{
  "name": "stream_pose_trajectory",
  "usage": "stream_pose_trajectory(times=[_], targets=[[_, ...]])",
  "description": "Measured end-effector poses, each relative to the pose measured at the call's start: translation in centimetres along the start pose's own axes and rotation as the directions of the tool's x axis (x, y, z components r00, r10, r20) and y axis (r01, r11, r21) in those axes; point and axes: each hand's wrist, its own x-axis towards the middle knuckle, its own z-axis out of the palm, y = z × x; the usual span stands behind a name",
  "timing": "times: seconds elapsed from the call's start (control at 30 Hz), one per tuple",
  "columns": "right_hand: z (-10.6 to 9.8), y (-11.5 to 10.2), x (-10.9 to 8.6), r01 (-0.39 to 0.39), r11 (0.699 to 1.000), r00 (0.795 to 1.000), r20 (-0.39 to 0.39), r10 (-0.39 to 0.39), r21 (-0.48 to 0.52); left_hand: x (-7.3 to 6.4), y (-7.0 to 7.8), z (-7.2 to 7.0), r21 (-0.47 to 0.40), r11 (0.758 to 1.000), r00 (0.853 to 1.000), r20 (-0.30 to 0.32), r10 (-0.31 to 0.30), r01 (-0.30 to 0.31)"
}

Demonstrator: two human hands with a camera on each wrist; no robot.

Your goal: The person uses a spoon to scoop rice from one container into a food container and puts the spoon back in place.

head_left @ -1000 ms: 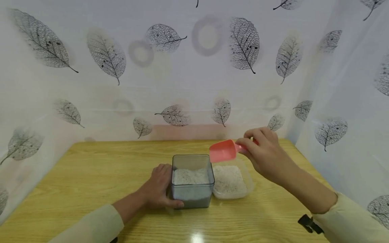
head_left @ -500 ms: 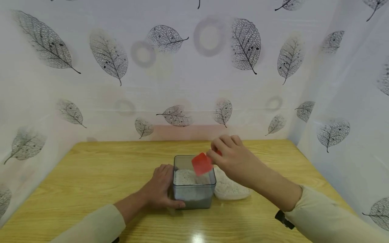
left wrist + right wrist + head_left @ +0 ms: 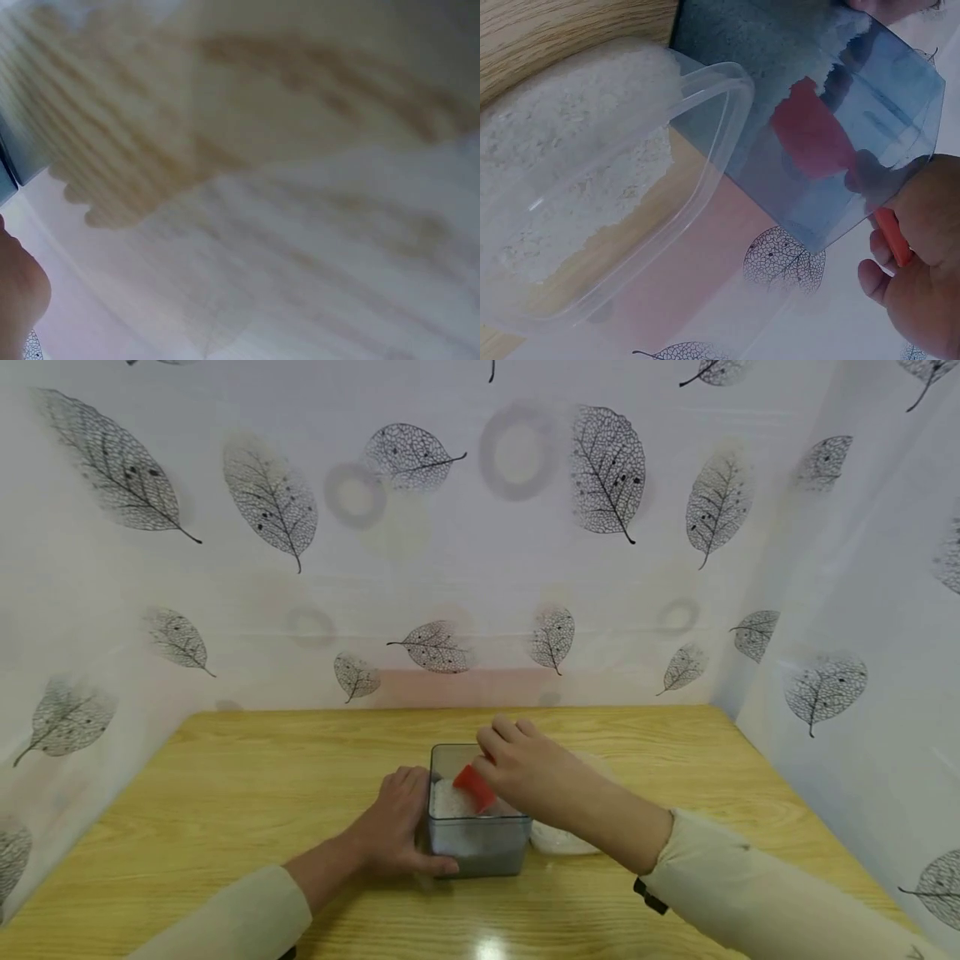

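One clear tub, partly behind the right forearm, perhaps touches the bin.

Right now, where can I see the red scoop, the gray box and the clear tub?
Red scoop point(image 3: 474, 788), head view: on its bowl.
Gray box point(image 3: 480, 848), head view: on its front wall.
Clear tub point(image 3: 733, 120), right wrist view: on its rim.

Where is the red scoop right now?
In the head view, the red scoop is held by the right hand below the picture's centre, its front end inside the grey container, with the clear tub at right.
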Motion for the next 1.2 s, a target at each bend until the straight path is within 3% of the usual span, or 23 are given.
stream_pose_trajectory(times=[0.23, 0.57, 1.2], targets=[[0.2, -0.6, 0.9, -0.058, 0.992, 0.992, 0.121, 0.044, 0.108, 0.0, 0.3, -0.1, -0.027, 1.000, 1.000, 0.009, -0.007, 0.007], [0.7, -0.8, 1.2, -0.103, 0.963, 0.983, 0.172, 0.060, 0.251, -0.2, 0.0, 0.2, -0.002, 1.000, 0.999, -0.042, 0.030, -0.030], [1.0, -0.2, 1.1, -0.122, 0.931, 0.978, 0.204, 0.053, 0.343, 0.0, 0.2, -0.3, 0.004, 0.999, 0.997, -0.050, 0.050, -0.050]])
